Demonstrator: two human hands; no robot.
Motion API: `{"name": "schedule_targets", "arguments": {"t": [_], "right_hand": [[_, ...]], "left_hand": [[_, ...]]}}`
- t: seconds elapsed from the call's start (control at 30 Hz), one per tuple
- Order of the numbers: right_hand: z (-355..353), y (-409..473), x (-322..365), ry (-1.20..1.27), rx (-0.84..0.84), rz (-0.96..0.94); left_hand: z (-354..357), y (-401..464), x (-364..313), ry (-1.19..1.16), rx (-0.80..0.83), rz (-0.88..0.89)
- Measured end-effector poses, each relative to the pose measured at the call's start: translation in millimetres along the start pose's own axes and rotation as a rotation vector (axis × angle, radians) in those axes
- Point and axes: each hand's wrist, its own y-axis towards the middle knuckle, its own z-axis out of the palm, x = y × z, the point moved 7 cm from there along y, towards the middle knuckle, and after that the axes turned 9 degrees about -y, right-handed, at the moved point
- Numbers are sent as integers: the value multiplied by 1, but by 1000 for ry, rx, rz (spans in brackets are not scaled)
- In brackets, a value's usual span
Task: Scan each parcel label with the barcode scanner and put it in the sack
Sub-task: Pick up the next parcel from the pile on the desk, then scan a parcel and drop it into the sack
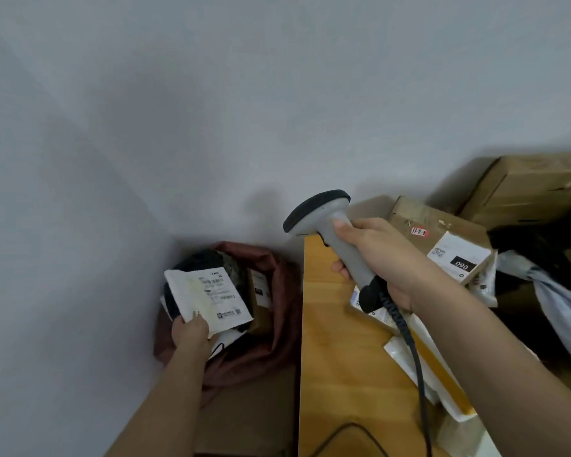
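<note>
Left hand pinching one parcel over one sack. Right hand, three o'clock, gripping one barcode scanner above bench.

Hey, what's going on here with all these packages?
A person is sorting parcels. Their right hand grips a grey barcode scanner over the wooden table, where more parcels are piled. Their left hand holds a black parcel with a white label over the open reddish sack on the floor.
</note>
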Motion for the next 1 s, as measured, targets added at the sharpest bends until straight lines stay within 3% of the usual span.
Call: {"name": "schedule_targets", "arguments": {"t": [0.17,0.37,0.53,0.77,0.9,1.0], "right_hand": [[7,28,-14,0,-13,48],[3,53,-43,-22,-35,109],[-6,58,-62,-25,-65,160],[-26,46,-53,27,-95,129],[-48,26,-40,94,-129,85],[-71,7,-31,129,-166,34]], "left_hand": [[41,22,16,262,154,92],[84,49,42,622,124,292],[96,63,74,866,225,203],[99,51,66,900,189,100],[133,17,37,868,241,220],[176,-30,17,849,374,372]]}}
